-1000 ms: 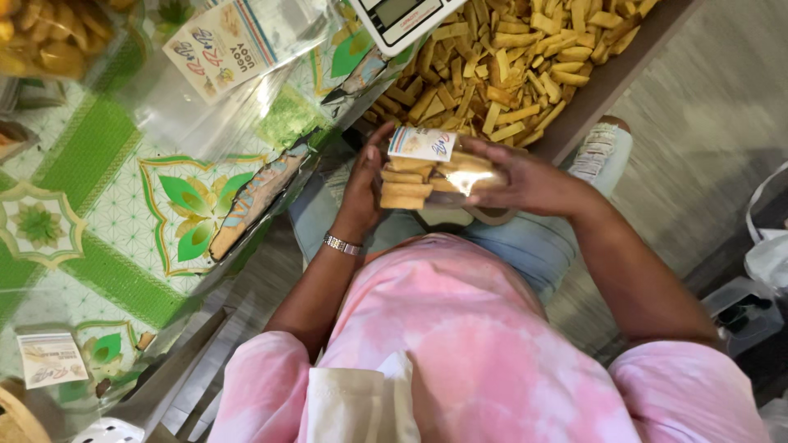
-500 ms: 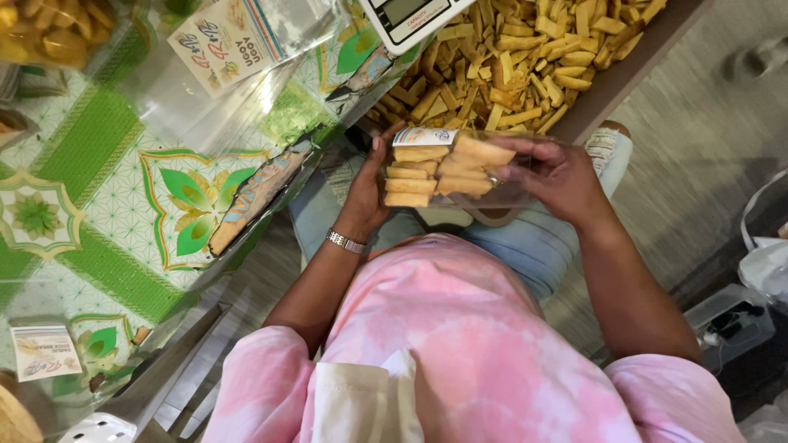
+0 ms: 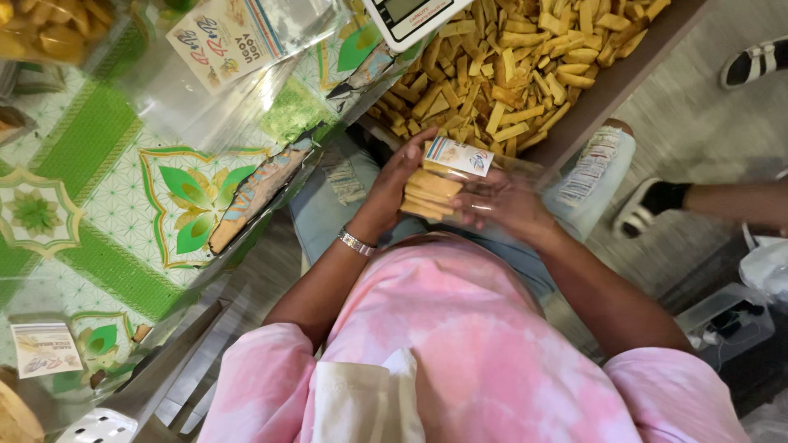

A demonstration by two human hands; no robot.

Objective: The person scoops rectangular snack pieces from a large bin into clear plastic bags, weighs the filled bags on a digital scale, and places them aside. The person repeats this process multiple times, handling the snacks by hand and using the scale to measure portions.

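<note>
Both of my hands meet over my lap on a clear plastic packet of stacked yellow-brown biscuit sticks [image 3: 433,190] with a small paper label on top. My left hand [image 3: 394,184] has its fingers clamped on the packet's left side; my right hand [image 3: 501,203] presses on its right side, fingers spread along it. Beyond lies a heap of loose yellow snack sticks [image 3: 513,70], with a white weighing scale [image 3: 410,16] at its edge.

Above your lap sits a tray [image 3: 648,61] heaped with yellow snack sticks [image 3: 509,74]. A white scale [image 3: 410,16] rests at the tray's left edge. Left of the tray you'll see a green patterned tablecloth [image 3: 90,205] under clear bags [image 3: 238,74].
</note>
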